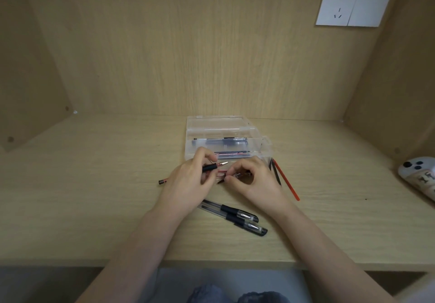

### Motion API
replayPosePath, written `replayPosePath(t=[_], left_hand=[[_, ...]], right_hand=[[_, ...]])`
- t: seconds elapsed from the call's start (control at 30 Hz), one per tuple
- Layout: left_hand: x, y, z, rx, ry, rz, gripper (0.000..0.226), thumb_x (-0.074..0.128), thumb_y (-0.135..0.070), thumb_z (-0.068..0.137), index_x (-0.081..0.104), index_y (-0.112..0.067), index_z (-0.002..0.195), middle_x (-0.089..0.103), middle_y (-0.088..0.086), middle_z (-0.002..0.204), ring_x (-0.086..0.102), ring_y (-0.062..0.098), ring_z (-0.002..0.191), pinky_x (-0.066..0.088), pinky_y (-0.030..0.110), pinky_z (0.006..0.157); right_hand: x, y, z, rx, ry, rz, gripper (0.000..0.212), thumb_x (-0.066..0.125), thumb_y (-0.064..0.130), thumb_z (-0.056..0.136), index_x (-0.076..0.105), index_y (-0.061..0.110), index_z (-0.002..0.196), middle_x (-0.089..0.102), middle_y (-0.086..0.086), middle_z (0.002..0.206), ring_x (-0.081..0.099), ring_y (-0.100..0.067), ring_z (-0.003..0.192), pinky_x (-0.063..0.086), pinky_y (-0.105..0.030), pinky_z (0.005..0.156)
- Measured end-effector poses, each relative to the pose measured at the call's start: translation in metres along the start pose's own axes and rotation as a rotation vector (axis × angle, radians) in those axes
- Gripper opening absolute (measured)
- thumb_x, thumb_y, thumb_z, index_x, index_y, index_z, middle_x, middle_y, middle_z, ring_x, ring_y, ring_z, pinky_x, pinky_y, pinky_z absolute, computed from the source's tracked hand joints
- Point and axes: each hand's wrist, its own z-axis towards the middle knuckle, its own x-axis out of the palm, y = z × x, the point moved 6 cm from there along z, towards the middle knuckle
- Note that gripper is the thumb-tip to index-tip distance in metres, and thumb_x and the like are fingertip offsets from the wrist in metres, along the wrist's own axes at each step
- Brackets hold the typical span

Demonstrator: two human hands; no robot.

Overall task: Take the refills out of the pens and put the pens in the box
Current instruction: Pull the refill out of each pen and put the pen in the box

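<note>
My left hand [193, 180] grips a pen [215, 166] with a black grip and a metal tip that points right; its tail end [163, 181] sticks out to the left of the hand. My right hand [253, 178] pinches a small pen part [240, 174] just right of the left fingers. Both hands are in front of the clear plastic box [263, 142], which is open and holds a dark pen [221, 141]. Two capped black pens [235, 215] lie on the desk nearer to me. A red refill [286, 180] and a black refill [275, 173] lie right of my right hand.
The wooden desk [94, 208] sits in an alcove with wooden walls. A white device with black buttons [419, 175] lies at the right edge. A white wall socket [353, 6] is up on the back panel. The desk's front edge runs below my forearms.
</note>
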Motion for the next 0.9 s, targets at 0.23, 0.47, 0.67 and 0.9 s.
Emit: replayPosePath(t=[0.23, 0.47, 0.67, 0.9], left_hand=[[0.001, -0.001, 0.000, 0.093, -0.038, -0.032, 0.016, 0.064, -0.025, 0.084, 0.053, -0.029, 0.095, 0.056, -0.020, 0.093, 0.056, 0.004, 0.083, 0.048, 0.028, 0.071], [0.002, -0.004, 0.000, 0.169, -0.045, -0.063, 0.016, 0.070, -0.030, 0.078, 0.063, -0.030, 0.092, 0.055, -0.019, 0.095, 0.057, 0.004, 0.085, 0.050, 0.032, 0.072], [-0.001, -0.002, -0.001, 0.126, -0.087, -0.116, 0.017, 0.069, -0.037, 0.078, 0.066, -0.035, 0.095, 0.065, -0.019, 0.093, 0.059, -0.003, 0.082, 0.049, 0.026, 0.074], [-0.003, -0.002, 0.000, 0.115, -0.074, -0.052, 0.033, 0.076, -0.032, 0.071, 0.052, -0.035, 0.094, 0.054, -0.020, 0.090, 0.054, 0.000, 0.076, 0.043, 0.020, 0.065]], right_hand=[[-0.007, 0.003, -0.001, 0.025, -0.033, 0.209, 0.023, 0.075, 0.038, 0.074, 0.068, 0.032, 0.095, 0.064, 0.012, 0.097, 0.054, -0.006, 0.095, 0.043, -0.022, 0.084], [-0.007, 0.002, 0.000, 0.046, -0.034, 0.206, 0.003, 0.073, 0.029, 0.078, 0.072, 0.027, 0.080, 0.066, 0.004, 0.086, 0.052, -0.004, 0.087, 0.036, -0.018, 0.076], [-0.010, 0.004, 0.000, 0.044, -0.074, 0.275, 0.012, 0.077, 0.017, 0.074, 0.071, 0.027, 0.075, 0.066, -0.001, 0.083, 0.057, -0.016, 0.079, 0.041, -0.015, 0.071], [-0.011, 0.005, -0.001, 0.052, -0.061, 0.310, 0.016, 0.078, 0.014, 0.072, 0.071, 0.027, 0.078, 0.062, 0.001, 0.084, 0.049, -0.001, 0.069, 0.039, -0.010, 0.069]])
